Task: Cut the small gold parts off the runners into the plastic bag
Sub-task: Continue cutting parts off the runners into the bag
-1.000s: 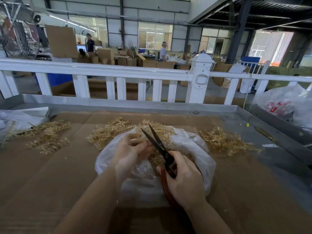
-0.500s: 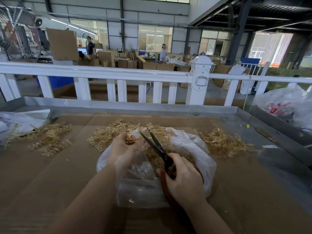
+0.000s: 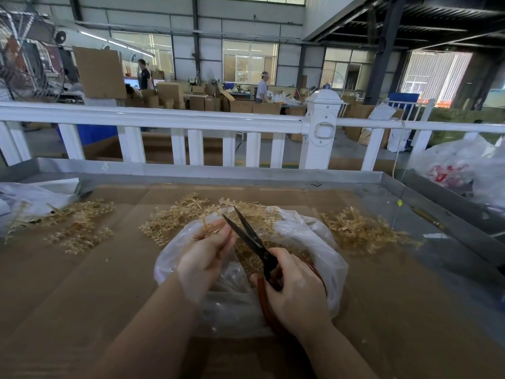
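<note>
Your left hand (image 3: 203,254) sits just left of the frame's centre, fingers and thumb pinched on a thin gold runner (image 3: 211,228) that sticks up past the fingertips. Your right hand (image 3: 296,291) is lower and to the right of centre, curled round the red handles of the scissors (image 3: 251,237). The dark blades stand apart in a narrow V, pointing toward the upper left, their tips right beside the runner; whether they touch it cannot be told.

Both hands are over the clear plastic bag (image 3: 322,242), which lies open at the middle of the frame on the brown cardboard (image 3: 82,283) and holds a heap of small gold parts (image 3: 246,258).

Loose gold runners lie in three piles on the cardboard: one at centre left (image 3: 82,228), one behind the bag (image 3: 180,217), one at centre right (image 3: 360,231). A white railing (image 3: 164,120) crosses the upper half of the frame.
</note>
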A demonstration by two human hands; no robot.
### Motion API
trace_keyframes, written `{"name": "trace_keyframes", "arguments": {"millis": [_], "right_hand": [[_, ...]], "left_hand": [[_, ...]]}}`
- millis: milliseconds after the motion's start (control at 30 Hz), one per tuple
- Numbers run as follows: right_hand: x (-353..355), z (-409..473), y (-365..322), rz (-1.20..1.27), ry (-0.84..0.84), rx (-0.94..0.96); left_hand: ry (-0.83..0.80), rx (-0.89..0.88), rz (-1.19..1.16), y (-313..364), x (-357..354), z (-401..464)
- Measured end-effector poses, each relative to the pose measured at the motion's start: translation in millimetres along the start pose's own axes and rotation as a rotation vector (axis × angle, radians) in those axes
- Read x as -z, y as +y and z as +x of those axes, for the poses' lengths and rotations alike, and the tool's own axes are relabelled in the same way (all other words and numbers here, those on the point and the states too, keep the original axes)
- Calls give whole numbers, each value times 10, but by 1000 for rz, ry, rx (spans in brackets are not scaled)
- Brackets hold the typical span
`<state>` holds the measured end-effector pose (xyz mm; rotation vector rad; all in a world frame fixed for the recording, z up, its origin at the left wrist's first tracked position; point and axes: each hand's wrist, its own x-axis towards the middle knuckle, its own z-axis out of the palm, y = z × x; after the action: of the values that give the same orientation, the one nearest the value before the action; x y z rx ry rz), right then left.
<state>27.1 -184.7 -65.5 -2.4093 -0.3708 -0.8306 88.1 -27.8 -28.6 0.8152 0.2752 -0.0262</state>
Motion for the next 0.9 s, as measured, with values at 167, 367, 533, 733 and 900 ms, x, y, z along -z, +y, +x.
{"name": "trace_keyframes", "arguments": {"millis": [167,367,533,733,900], "right_hand": [[-7,1,2,-12,-16,0],[-26,7,-2,-64,-60,9],[-36,13,-6,-95,-79,20],[-39,22,0,-99,-97,29],[-46,26,5,-81,-99,26]], "left_hand": [[7,38,-21,-51,18,-32],[41,6,-67,-138,68,-56],[-2,-71,-87,-202,91,-96],[59,-78,-105,-214,80,-78],[68,-67,-52,-222,100,-52]]}}
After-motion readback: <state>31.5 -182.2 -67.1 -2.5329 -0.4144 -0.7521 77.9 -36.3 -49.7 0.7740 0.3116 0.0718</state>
